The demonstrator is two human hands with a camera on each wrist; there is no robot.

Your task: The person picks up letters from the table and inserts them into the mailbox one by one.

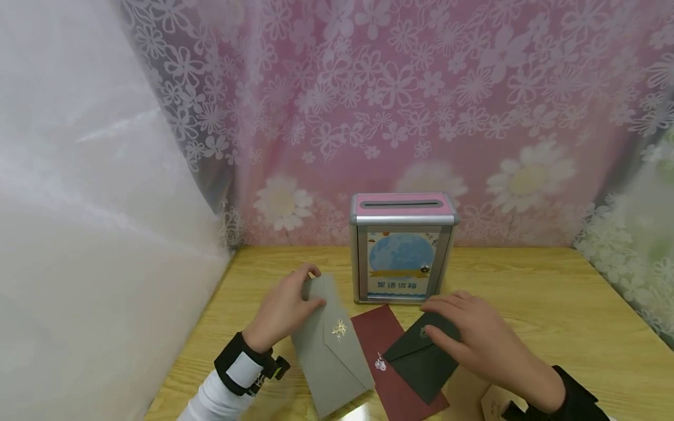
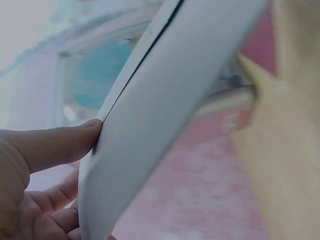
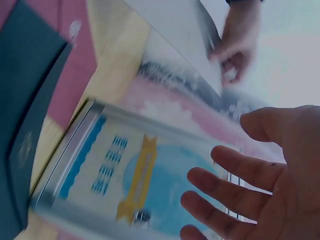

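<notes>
A long grey envelope (image 1: pixel 333 345) with a gold emblem is pinched near its upper end by my left hand (image 1: pixel 281 310); the left wrist view shows the thumb on one face of this envelope (image 2: pixel 145 115) and fingers behind it. My right hand (image 1: pixel 476 336) hovers by the dark green envelope (image 1: pixel 423 356), fingers spread and relaxed; in the right wrist view nothing lies in the hand (image 3: pixel 270 185). That green envelope overlaps a dark red envelope (image 1: pixel 379 333), which bears a silvery emblem.
Behind the envelopes stands a silver-framed box (image 1: pixel 402 263) with a pink top and a slot (image 1: pixel 402 204). A light brown envelope (image 1: pixel 495 400) lies partly under my right forearm. Floral curtain hangs behind the wooden table (image 1: pixel 526 280), and white sheeting (image 1: pixel 95 234) on the left.
</notes>
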